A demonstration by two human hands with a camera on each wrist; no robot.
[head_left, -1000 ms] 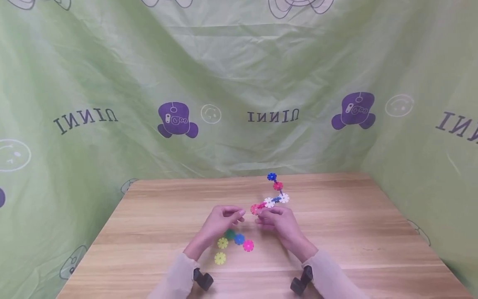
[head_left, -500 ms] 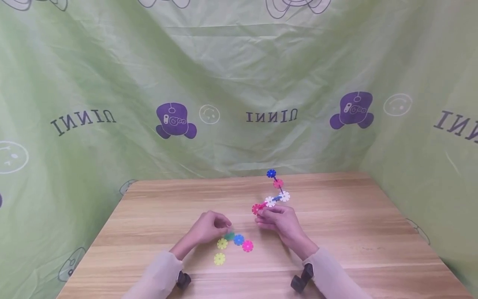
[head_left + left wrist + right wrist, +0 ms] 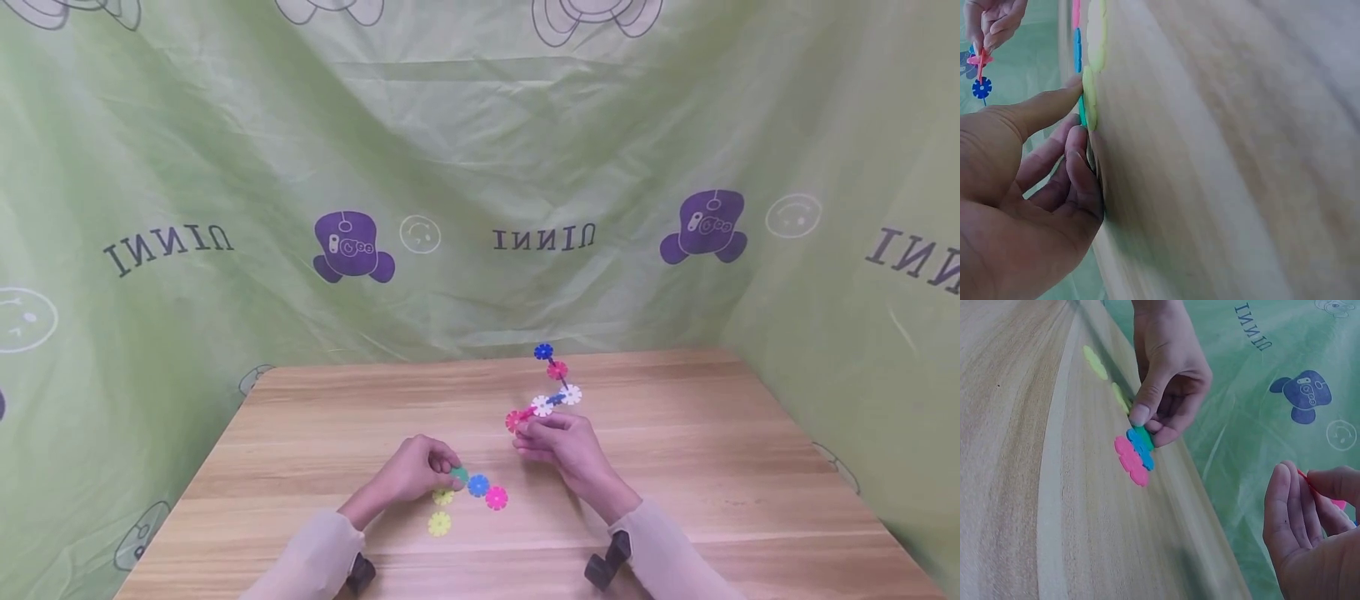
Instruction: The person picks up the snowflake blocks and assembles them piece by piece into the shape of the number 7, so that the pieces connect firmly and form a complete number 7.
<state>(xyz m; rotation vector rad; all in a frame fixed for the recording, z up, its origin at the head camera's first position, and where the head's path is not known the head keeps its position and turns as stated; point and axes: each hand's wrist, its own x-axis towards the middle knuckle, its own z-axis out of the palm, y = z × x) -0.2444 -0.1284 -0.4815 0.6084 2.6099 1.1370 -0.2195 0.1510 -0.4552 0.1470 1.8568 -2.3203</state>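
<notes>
My left hand [image 3: 414, 468] is down at the table, thumb and fingertips pinching the edge of a green notched plastic disc [image 3: 461, 474]. Beside that disc lie a light blue one [image 3: 478, 486] and a pink one [image 3: 497, 498]. Two yellow discs [image 3: 439, 523] are nearer my body, one partly covered by the left hand in the head view. My right hand [image 3: 566, 448] holds up a zigzag chain of interlocked snowflake discs [image 3: 542, 406], pinching its red-pink end. Red, white and blue discs extend from there away from me. In the right wrist view, most of the chain is out of frame.
The wooden table [image 3: 675, 483] reaches back to a pale green printed curtain [image 3: 465, 150], which also hangs at both sides. Black wrist cameras [image 3: 606, 562] are strapped at both cuffs.
From beside the chain's end, my left hand has moved left and down to the loose discs and taken hold of the green one. The right hand and chain have barely moved.
</notes>
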